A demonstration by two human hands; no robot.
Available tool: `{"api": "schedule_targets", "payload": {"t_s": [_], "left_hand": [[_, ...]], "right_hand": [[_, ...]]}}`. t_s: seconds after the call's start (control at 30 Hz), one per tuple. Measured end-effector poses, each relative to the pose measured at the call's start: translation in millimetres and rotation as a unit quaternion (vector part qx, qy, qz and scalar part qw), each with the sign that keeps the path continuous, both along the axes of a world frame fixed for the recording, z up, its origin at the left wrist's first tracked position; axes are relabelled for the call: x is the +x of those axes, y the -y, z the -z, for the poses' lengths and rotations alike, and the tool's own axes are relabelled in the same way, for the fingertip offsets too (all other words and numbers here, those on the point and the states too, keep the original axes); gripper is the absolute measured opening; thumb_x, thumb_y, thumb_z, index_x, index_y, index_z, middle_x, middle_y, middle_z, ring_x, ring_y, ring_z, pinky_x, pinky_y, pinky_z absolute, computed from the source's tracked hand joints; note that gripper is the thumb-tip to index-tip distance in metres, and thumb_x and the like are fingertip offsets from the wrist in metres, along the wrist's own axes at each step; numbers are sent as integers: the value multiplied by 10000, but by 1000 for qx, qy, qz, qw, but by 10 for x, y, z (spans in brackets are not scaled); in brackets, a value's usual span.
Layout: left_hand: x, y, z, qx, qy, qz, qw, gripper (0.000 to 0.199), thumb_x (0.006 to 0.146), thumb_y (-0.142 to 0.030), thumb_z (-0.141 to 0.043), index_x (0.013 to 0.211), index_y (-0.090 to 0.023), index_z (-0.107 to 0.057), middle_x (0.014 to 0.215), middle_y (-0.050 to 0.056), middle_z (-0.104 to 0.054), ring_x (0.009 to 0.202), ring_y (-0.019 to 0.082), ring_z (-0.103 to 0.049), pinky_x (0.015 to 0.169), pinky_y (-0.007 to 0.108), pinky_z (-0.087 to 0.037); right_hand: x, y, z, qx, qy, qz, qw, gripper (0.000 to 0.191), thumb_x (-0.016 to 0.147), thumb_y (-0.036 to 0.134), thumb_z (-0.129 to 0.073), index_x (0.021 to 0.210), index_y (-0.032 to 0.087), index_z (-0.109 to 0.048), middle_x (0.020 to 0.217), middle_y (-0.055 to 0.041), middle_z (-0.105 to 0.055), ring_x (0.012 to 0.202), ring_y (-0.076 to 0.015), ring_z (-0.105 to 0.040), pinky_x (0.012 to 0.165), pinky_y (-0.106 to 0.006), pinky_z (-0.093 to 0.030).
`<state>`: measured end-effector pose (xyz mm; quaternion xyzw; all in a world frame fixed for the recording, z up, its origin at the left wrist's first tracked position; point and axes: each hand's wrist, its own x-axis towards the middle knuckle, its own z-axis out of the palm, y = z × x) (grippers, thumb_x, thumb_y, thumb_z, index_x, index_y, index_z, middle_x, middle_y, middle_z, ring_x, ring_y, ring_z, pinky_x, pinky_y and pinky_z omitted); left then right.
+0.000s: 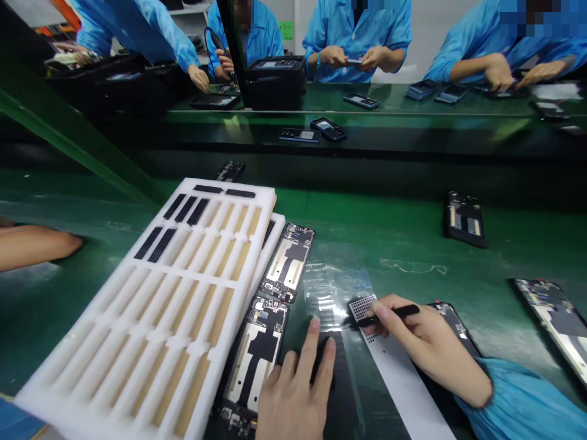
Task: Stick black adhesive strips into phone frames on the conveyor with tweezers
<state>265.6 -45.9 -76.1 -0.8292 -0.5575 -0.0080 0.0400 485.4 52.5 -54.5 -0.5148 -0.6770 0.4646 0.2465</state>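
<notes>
Right hand [426,348] pinches black tweezers [397,313] between thumb and fingers. The tweezers' long axis lies nearly level across the view, tips pointing left and reaching a perforated grey sheet [362,308]. Whether the tips have hold of the sheet cannot be made out at this angle. The sheet sits at the upper end of a white backing strip [403,391], whose long axis runs diagonally down to the right and is cut off by the lower frame edge. Left hand [293,391] lies open with fingers spread, gripping nothing visible, its fingertips on a dark strip [342,391] that lies on clear film [330,287]. The hand partly hides an opened phone body [250,366] lying along a white foam tray [43,397] on the green counter [380,226]. A second opened phone body [287,263] lies just beside the tray. A third [454,318] is partly hidden under the right hand. A co-worker's forearm [32,244] enters at the left edge
</notes>
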Motion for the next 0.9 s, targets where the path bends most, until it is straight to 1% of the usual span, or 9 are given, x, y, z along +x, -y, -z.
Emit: {"api": "schedule_targets", "payload": {"t_s": [0.3,0.4,0.47,0.53,0.6,0.67,0.7,0.77,0.9], "left_hand": [[83,-83,-12,-26,-11,56,998,685,772,48,-464,1379,-249,-575,1472,73,-550,795,179,-708,567,298,-582],[104,-87,-16,-17,52,39,998,547,837,28,-437,1305,-191,-619,1410,92,-618,813,211,-714,605,337,-594],[147,-78,-64,-31,203,-18,978,424,923,-43,-418,1274,-170,-618,1318,101,-685,927,230,-711,758,353,-604],[221,-66,-160,-110,427,-116,890,341,1000,-164,-403,1289,-197,-582,1177,96,-735,869,187,-708,747,287,-591],[313,-61,-285,-235,636,-186,712,304,1035,-320,-405,1295,-244,-544,1052,73,-739,609,102,-627,530,196,-516],[398,-70,-406,-321,761,-188,532,320,1025,-428,-442,1265,-242,-544,956,57,-723,478,44,-480,432,154,-409],[431,-79,-455,-343,796,-174,468,336,1015,-449,-468,1255,-230,-552,931,56,-715,482,33,-459,447,151,-409],[473,-100,-523,-362,829,-155,397,332,1000,-437,-522,1236,-210,-580,904,53,-708,514,26,-471,499,159,-438],[493,-126,-566,-383,843,-152,347,300,994,-401,-555,1232,-225,-608,917,45,-712,526,15,-491,503,146,-429]], "right_hand": [[10,58,115,-16,-23,-4,1000,376,1036,391,-451,860,216,-735,1004,-59,-768,886,-201,-747,798,-298,-597],[74,88,-72,37,-52,20,998,312,1012,398,-507,948,243,-770,1041,-54,-779,964,-235,-744,874,-364,-609],[138,145,-274,90,-102,78,988,283,988,459,-546,963,303,-782,938,-41,-791,921,-261,-747,859,-423,-619],[181,213,-457,118,-153,140,971,271,960,530,-566,927,372,-783,804,-32,-780,813,-273,-746,768,-440,-635],[186,267,-552,118,-152,140,971,239,949,531,-583,921,408,-786,754,-20,-777,736,-259,-747,699,-402,-647],[165,292,-549,108,-103,92,985,223,966,479,-582,979,407,-793,838,-9,-800,756,-236,-764,700,-344,-661],[153,293,-523,100,-81,71,989,237,979,459,-568,1009,396,-794,902,-9,-805,791,-227,-771,713,-317,-663],[138,286,-462,87,-67,56,992,274,1000,447,-533,1038,377,-795,989,-12,-801,846,-212,-774,733,-273,-658],[156,281,-424,75,-77,68,992,277,1002,447,-531,1021,380,-799,1029,-11,-788,861,-193,-770,749,-241,-652]]}}
